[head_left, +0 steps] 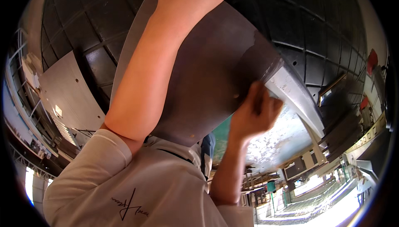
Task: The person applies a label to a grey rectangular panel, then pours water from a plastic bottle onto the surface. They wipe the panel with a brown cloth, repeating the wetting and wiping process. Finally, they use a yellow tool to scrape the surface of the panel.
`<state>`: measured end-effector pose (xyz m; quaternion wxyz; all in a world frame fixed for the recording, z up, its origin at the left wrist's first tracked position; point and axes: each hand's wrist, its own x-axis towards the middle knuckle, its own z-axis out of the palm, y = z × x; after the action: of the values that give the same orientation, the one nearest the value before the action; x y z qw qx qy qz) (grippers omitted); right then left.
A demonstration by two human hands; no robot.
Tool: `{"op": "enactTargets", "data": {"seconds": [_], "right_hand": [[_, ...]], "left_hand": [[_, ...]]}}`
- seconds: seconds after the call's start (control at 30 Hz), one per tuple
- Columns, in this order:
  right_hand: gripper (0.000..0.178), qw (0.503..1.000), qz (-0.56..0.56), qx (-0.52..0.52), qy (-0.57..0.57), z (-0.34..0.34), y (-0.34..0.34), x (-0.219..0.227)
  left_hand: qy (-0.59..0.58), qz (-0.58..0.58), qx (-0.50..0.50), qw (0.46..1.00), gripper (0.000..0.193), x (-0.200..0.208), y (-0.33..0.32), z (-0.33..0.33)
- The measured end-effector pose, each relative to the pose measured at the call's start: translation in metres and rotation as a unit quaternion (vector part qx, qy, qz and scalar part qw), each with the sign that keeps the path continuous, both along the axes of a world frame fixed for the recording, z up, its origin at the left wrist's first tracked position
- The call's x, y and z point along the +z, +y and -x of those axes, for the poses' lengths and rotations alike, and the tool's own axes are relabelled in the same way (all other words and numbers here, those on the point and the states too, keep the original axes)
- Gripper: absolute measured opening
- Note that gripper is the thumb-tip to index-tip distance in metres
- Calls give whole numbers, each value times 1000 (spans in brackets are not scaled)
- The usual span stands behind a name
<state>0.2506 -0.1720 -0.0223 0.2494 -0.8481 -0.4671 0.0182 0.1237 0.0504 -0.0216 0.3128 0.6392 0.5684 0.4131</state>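
Grey sheet metal fills the centre of the frame: a large, thin metal sheet (208, 73) is held up close to the camera, its surface dull and scuffed, with a bare shiny patch at its right corner. The right hand (255, 108), at centre right, is closed around the sheet's lower right edge, fingers curled over the rim. The left forearm (162, 56) runs up across the sheet from the lower left to the top edge of the frame; the left hand itself is cut off beyond the top edge, so whether it is closed on the sheet cannot be told.

Judged from its look, the sheet is stiff but thin enough to flex and wobble, moderately heavy for its spread, and sharp along its cut edges. A hold at two well-separated edges, with palms kept off the corners, is likely the safest.

Behind it, a dark panelled wall (316, 23) curves across the upper frame, and a worn painted beam (291, 90) slants down at the right. A white sleeve (124, 185) covers the lower left.
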Motion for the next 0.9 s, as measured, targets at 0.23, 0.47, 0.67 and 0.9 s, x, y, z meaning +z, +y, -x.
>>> {"op": "enactTargets", "data": {"seconds": [0.23,0.47,0.67,0.9], "right_hand": [[16,996,17,-41,73,15,-10,8],[14,1000,-6,-11,29,5,-14,0],[14,1000,-5,-1,24,8,-13,4],[16,999,-5,-13,32,21,-14,10]], "left_hand": [[-34,13,-3,999,12,5,0,0],[-20,-15,-10,1000,12,-1,3,3],[-20,49,-1,999,11,9,3,-1],[-46,37,2,998,11,6,1,5]]}}
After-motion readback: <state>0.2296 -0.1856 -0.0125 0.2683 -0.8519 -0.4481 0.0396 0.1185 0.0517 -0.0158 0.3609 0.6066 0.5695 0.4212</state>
